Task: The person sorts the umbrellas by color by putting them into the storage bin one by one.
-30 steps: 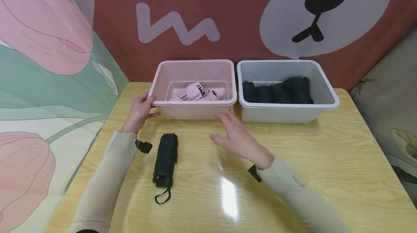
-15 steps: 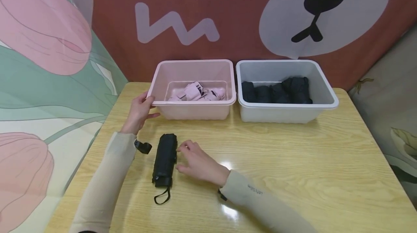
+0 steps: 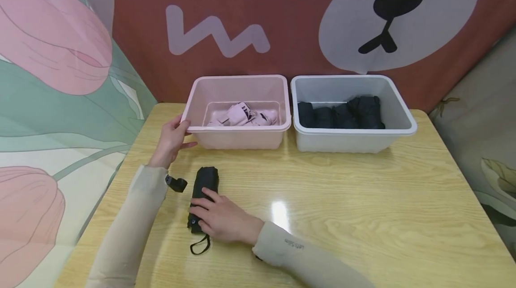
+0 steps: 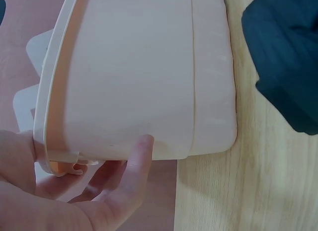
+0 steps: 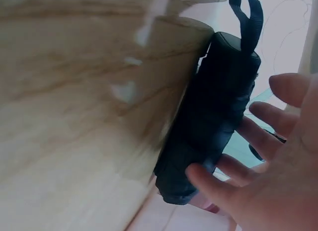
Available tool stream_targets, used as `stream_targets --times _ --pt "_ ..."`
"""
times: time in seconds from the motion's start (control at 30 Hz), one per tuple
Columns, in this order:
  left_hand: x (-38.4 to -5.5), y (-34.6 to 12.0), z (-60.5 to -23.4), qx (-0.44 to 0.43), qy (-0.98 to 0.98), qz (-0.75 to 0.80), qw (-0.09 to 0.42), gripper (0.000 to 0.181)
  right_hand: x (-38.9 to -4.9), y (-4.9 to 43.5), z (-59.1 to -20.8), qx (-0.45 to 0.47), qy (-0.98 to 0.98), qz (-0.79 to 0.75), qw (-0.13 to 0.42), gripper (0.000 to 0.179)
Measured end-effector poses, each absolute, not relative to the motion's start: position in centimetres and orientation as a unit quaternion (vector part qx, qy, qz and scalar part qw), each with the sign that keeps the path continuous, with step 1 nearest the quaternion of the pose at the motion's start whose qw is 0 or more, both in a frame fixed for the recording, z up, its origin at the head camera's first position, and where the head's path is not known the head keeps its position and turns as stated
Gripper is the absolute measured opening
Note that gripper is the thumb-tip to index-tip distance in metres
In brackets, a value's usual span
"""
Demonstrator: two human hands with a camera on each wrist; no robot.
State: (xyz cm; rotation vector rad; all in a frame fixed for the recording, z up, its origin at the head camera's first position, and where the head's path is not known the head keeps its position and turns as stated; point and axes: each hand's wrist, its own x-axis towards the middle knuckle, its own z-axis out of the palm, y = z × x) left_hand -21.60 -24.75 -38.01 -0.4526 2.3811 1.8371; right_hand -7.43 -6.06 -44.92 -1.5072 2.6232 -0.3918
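A black folded umbrella (image 3: 205, 178) with a wrist loop lies lengthwise on the table in the head view. My right hand (image 3: 225, 218) is laid across it from the right, fingers fairly straight and spread over its top. In the right wrist view the fingers are spread along the umbrella (image 5: 208, 107), one fingertip right at its surface. At the pink bin's (image 3: 238, 139) front left corner, my left hand (image 3: 168, 141) holds the rim. The left wrist view shows its thumb (image 4: 144, 146) against the outer wall, with the other fingers partly hidden behind the corner.
Inside the pink bin lie light pink folded bundles (image 3: 239, 113) with black print. To its right stands a grey-white bin (image 3: 342, 140) with several black folded bundles (image 3: 342, 115). Both bins stand at the back of the wooden table (image 3: 383, 198), before a printed cloth wall (image 3: 298, 19).
My right hand has moved left and toward me, from in front of the pink bin onto the black umbrella. My left hand has stayed at the pink bin's corner.
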Motion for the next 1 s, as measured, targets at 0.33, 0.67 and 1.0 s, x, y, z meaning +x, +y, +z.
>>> stream_targets --times 0.33,0.67,1.0 --pt "-21.4 -24.6 -37.9 -0.147 0.78 0.605 0.056 0.052 -6.8 -5.9 -45.2 -0.487 0.869 -0.08 -0.014 0.031" --pt "-21.5 -24.8 -37.9 -0.154 0.781 0.602 0.06 0.052 -6.5 -5.3 -45.3 -0.384 0.913 -0.133 0.048 0.037" --pt "-21.5 -24.8 -37.9 -0.15 0.774 0.612 0.063 0.052 -7.2 -4.4 -44.4 -0.285 0.937 -0.164 0.121 0.083"
